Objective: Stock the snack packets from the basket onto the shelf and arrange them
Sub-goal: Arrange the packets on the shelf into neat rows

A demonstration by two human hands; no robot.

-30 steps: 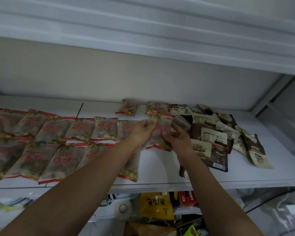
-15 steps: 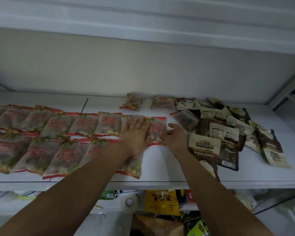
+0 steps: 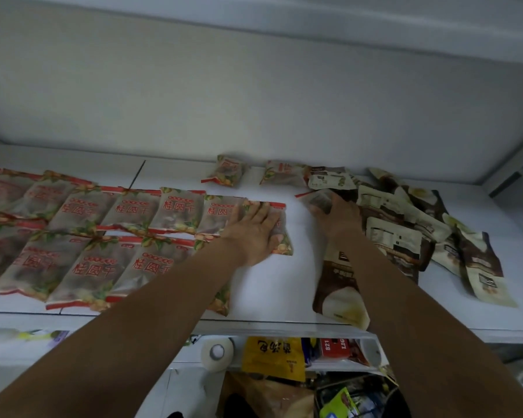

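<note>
In the head view, we see a white shelf (image 3: 284, 285) with many snack packets on it. On the left side, translucent packets with red letters (image 3: 109, 236) lie flat in two rows, each one partly over the next. The left hand (image 3: 254, 233) lies flat, palm down, on the last packet of the back row (image 3: 280, 233); the fingers are spread wide and nothing is held in the grip, the hand only presses on the packet.

The right hand (image 3: 337, 217) is at the left edge of a loose pile of brown and cream packets (image 3: 405, 236) on the right side of the shelf. Its fingers are bent on a translucent packet (image 3: 317, 200) that is tilted there, but we cannot tell if the grip is really closed on it. One brown and cream pouch (image 3: 338, 294) lies partly under the right forearm and reaches the front edge of the shelf.

Two small translucent packets (image 3: 227, 170) stand near the back wall, apart from the rows.

Below the shelf we see a yellow bag (image 3: 272, 357) and a white roll (image 3: 218, 352). The basket is not visible.
</note>
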